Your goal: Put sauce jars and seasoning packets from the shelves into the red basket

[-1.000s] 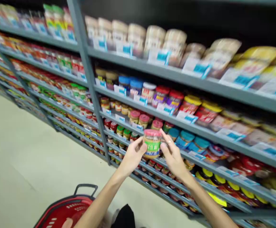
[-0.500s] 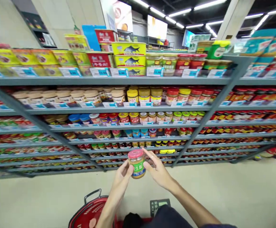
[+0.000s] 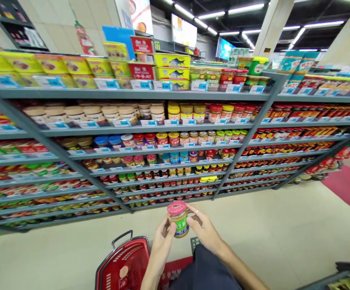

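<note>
A small glass jar (image 3: 179,220) with a pink lid and a green and blue label is held upright in front of me, over the floor. My left hand (image 3: 163,235) grips its left side, thumb on the front. On the other side, my right hand (image 3: 203,226) has its thumb by the label and its fingers behind the jar; a ring shows on one finger. The label's lettering is partly covered by my thumbs.
Long grey shelves (image 3: 132,94) packed with jars and cans run across the view. A red shopping basket (image 3: 129,262) stands on the pale floor at lower left, with a few things in it. A dark floor sign (image 3: 194,242) lies partly hidden near my right arm.
The view has turned, so the shelves sit higher and more floor shows at right. The jar appears slightly lower and further right, still between both hands. More of the basket shows.
</note>
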The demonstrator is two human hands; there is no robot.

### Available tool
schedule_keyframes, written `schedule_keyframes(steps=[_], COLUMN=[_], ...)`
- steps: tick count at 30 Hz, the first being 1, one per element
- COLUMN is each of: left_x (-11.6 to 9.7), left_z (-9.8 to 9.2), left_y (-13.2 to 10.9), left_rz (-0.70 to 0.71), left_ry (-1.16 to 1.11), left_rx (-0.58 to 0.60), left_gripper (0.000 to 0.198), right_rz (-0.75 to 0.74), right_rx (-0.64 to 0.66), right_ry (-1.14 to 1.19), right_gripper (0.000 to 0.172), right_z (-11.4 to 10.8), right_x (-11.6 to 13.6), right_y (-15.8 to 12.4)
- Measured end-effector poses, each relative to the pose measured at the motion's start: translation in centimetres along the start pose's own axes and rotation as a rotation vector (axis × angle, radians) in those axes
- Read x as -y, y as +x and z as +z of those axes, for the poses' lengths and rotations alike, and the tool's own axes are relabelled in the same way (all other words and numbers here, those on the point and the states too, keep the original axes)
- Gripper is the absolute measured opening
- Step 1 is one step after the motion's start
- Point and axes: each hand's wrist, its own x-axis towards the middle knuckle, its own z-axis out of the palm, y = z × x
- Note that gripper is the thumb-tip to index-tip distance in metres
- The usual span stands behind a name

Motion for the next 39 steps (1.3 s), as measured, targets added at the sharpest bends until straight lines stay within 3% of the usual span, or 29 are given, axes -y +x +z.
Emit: schedule_keyframes(steps=[5, 9, 13, 20, 24, 30, 39], left_x=[0.3, 0.9, 1.1, 0.7, 1.7, 3.1, 3.7], left_z=[-3.5, -5.1, -5.0, -4.0, -4.7, -5.7, -7.1], left_y=[-1.8, -2.2, -2.4, -3.2, -4.8, -6.7, -8.0], left_rz=[0.04, 0.092, 0.125, 0.237, 0.225, 0.178, 0.176], left_ry=[-0.085, -0.099, -0.133, -0.169, -0.184, -0.208, -0.224], left_rx=[-0.02, 0.001, -0.077, -0.097, -0.155, -0.159, -0.163], left_gripper=[0.07, 0.07, 0.065, 0.058, 0.058, 0.059, 0.057], right_rz=[0.0, -0.001, 0.022, 0.096, 0.116, 0.181, 0.164], right_rx=[0.006, 0.02, 0.091, 0.196, 0.259, 0.251, 0.274], right_ry=[-0.08, -0.047, -0.093, -0.078, -0.095, -0.13, -0.097], right_gripper=[0.05, 0.051, 0.052, 0.057, 0.057, 0.063, 0.059], right_z=[4.4, 6.1, 5.7, 4.3, 5.1, 6.6, 7.9], right_x=[0.8, -0.1, -1.2, -1.9, -1.9, -2.1, -2.1], right_y=[-1.1, -1.3, -0.8, -0.1, -0.9, -3.2, -4.3])
